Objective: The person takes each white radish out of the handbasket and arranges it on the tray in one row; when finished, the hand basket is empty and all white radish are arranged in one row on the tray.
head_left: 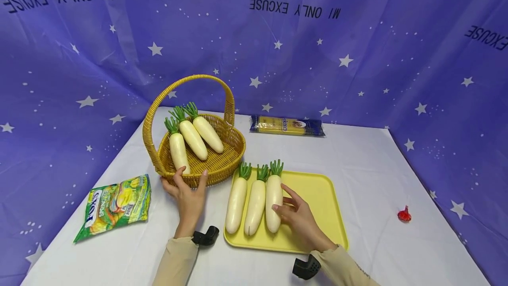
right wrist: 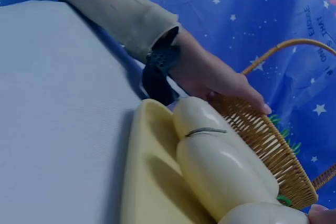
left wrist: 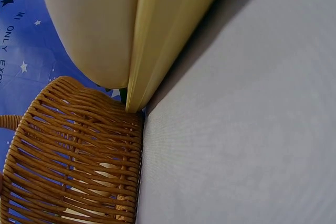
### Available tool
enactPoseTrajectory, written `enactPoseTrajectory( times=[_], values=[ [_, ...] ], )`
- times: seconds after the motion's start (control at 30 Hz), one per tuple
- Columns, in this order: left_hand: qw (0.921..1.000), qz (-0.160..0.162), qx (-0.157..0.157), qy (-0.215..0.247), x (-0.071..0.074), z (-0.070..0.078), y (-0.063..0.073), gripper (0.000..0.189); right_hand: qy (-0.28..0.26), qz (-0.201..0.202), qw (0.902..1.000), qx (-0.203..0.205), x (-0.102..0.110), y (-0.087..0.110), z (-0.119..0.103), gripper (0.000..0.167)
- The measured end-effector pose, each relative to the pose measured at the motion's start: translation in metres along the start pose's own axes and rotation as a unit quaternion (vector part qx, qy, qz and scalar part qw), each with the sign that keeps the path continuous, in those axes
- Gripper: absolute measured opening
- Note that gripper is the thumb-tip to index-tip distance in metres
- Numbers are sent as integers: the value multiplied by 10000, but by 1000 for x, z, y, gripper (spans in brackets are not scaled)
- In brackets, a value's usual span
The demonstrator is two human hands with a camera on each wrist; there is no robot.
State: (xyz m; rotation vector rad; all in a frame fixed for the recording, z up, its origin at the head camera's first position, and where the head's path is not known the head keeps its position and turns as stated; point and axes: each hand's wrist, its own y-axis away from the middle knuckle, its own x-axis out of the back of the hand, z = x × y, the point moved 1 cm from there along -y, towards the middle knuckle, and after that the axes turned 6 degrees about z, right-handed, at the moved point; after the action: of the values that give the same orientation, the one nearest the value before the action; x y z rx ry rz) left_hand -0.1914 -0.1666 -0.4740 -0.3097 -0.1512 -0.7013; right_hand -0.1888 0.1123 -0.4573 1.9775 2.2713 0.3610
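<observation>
In the head view my right hand (head_left: 299, 217) grips the rightmost white radish (head_left: 274, 197) on the yellow tray (head_left: 313, 189), thumb over its top and fingers along its right side. Two more radishes, a middle one (head_left: 255, 206) and a left one (head_left: 237, 204), lie beside it with green tops pointing away. My left hand (head_left: 189, 200) holds the near rim of a wicker basket (head_left: 234, 144). Three white radishes (head_left: 192, 138) lie inside the basket. The right wrist view shows the left hand (right wrist: 218, 77) at the basket wall; the left wrist view shows the basket (left wrist: 79, 150) close up.
A green snack bag (head_left: 117, 204) lies left of the basket. Behind the tray is a pack of pasta (head_left: 287, 126). A small red object (head_left: 404, 214) sits far right on the white tablecloth (head_left: 369, 180). A starry blue-purple curtain (head_left: 254, 56) surrounds the table.
</observation>
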Motion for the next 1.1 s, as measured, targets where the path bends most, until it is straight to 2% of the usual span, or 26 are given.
enactPoseTrajectory(
  times=[0.33,0.6,1.1],
  values=[
    [9999,55,-145,52,-1,2,0,63,267,136,9993,241,-4,8,10,68],
    [9999,53,-97,33,0,1,1,63,1159,395,9903,663,-3,11,9,53],
    [9999,62,-88,2,0,2,0,63,1052,678,9884,855,0,10,1,36]
  ],
)
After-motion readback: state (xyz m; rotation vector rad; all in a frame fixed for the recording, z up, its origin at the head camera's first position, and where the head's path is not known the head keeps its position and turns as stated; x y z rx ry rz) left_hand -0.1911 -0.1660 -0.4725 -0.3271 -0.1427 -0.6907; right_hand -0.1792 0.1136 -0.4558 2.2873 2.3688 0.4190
